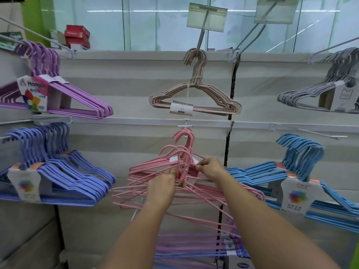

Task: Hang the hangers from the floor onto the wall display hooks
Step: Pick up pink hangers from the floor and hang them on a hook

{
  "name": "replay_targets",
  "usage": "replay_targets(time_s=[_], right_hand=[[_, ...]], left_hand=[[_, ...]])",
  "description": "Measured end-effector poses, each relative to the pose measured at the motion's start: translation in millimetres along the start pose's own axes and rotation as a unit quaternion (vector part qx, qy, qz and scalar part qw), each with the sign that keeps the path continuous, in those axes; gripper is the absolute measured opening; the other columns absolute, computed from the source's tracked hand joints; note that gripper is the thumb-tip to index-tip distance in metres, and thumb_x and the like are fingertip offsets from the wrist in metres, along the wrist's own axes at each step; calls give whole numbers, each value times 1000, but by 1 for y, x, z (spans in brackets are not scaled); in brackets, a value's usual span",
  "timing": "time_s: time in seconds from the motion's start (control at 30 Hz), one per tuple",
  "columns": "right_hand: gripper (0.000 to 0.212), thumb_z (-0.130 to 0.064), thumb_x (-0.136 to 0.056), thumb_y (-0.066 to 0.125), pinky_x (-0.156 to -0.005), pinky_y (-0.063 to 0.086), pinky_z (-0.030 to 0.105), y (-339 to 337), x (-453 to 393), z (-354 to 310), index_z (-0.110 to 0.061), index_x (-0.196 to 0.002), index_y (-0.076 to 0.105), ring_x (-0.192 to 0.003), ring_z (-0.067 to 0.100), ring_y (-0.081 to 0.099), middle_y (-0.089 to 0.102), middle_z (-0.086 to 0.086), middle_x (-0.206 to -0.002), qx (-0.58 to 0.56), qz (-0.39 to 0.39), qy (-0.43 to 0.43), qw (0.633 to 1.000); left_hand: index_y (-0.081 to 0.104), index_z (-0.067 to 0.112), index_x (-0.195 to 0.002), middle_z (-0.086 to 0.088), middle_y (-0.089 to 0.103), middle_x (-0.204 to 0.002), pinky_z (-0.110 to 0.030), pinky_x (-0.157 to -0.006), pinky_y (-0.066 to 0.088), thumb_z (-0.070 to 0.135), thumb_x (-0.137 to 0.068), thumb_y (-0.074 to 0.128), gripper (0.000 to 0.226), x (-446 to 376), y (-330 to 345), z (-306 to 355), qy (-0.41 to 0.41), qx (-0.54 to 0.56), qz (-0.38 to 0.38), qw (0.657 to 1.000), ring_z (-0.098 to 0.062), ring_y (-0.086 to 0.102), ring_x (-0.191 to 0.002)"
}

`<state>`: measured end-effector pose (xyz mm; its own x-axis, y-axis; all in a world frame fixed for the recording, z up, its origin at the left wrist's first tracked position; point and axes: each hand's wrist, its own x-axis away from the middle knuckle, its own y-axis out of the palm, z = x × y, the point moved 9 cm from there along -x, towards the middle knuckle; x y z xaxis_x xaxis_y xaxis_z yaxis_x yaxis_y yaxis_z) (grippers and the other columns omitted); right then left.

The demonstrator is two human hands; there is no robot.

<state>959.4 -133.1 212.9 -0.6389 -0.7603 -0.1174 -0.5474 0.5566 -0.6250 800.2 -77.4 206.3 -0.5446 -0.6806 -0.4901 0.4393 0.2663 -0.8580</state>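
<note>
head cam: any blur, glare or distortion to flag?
Head view: motion blur smears the purple hangers at left; pink hangers and both hands, left hand, right hand, are sharper; wide-angle bending at edges; reflected light streaks on the glass above.

Two forearms in view, both bare from elbow to wrist. Left hand [161, 188] and right hand [210, 169] bare. Fingernails short on the visible right hand fingers [200, 167].

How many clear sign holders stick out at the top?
2: one sign holder above the beige hangers in the middle, the other sign holder to its right, on an empty hook. More may lie outside the picture.
</note>
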Motion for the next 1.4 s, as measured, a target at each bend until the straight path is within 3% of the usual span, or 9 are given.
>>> replay_targets(time_s=[0.13, 0.3, 0.43, 0.57, 0.67, 1.0, 1.17, 1.27, 1.4], right_hand=[[25, -40, -91, 60, -93, 45, 37, -4, 5, -3, -22, -105, 69, -101, 24, 60, 67, 2, -102, 108, 20, -4, 994], [18, -30, -93, 50, -87, 37, 34, -26, 46, -45, -21, -105, 59, -104, 20, 52, 57, -2, -108, 250, 205, -190, 927], [25, -23, -93, 44, -58, 35, 30, -2, 57, -46, -19, -92, 68, -78, 23, 57, 66, 4, -86, 210, 56, -192, 957], [27, -16, -93, 44, -67, 50, 34, 16, 58, -31, -12, -86, 69, -68, 23, 61, 64, 4, -71, 103, -34, -151, 982], [24, -4, -95, 45, -55, 45, 32, 26, 61, -19, 6, -88, 66, -55, 18, 51, 56, 9, -63, -66, -97, -111, 987], [28, -13, -99, 50, -57, 34, 24, 10, 74, -9, -19, -74, 60, -59, 10, 41, 50, -4, -64, -101, -50, -99, 989], [16, -27, -95, 55, -86, 46, 33, 0, 85, -19, -22, -100, 69, -90, 13, 58, 66, -4, -96, -83, -82, -134, 984], [25, -34, -92, 58, -87, 50, 34, -8, 88, -24, -23, -114, 63, -98, 15, 62, 67, -7, -106, 85, -22, -191, 978], [13, -36, -97, 47, -64, 40, 34, -28, 96, -19, -26, -94, 55, -87, 27, 61, 66, -1, -92, 203, 149, -213, 944]], left_hand=[[38, 26, -142, -4, 63, -117, -35, -76, 46, 7, -99, 30, 47, 0, -2, 4, 10, -21, 4, 1000, -28, 62, -100], [47, 28, -130, -1, 64, -117, -34, -75, 45, 16, -98, 35, 37, -6, -2, 12, 12, 2, 5, 1000, -30, 62, -102], [50, 27, -125, -1, 64, -115, -33, -72, 41, 16, -96, 38, 33, -4, -3, 17, 3, 22, 12, 1000, -29, 62, -103], [50, 24, -124, -4, 66, -109, -33, -71, 42, 9, -95, 36, 35, 0, -5, 12, -21, 14, 12, 1000, -30, 63, -99], [51, 21, -124, -6, 66, -113, -34, -73, 42, 7, -94, 36, 36, 7, -7, 9, -33, 19, 11, 999, -30, 62, -103], [48, 21, -131, -3, 58, -122, -35, -72, 43, 12, -94, 43, 38, 20, -19, 27, 38, 55, 32, 997, -28, 58, -105], [48, 21, -128, -7, 64, -112, -37, -71, 43, 17, -98, 39, 31, 16, -18, 30, 11, 30, 26, 999, -30, 61, -98], [48, 22, -123, -8, 65, -108, -35, -68, 39, 20, -97, 43, 26, 13, -19, 34, 3, 20, 21, 1000, -32, 62, -98], [49, 22, -114, -7, 65, -106, -35, -67, 39, 23, -93, 50, 21, 8, -26, 49, 34, 33, 24, 999, -34, 61, -97]])
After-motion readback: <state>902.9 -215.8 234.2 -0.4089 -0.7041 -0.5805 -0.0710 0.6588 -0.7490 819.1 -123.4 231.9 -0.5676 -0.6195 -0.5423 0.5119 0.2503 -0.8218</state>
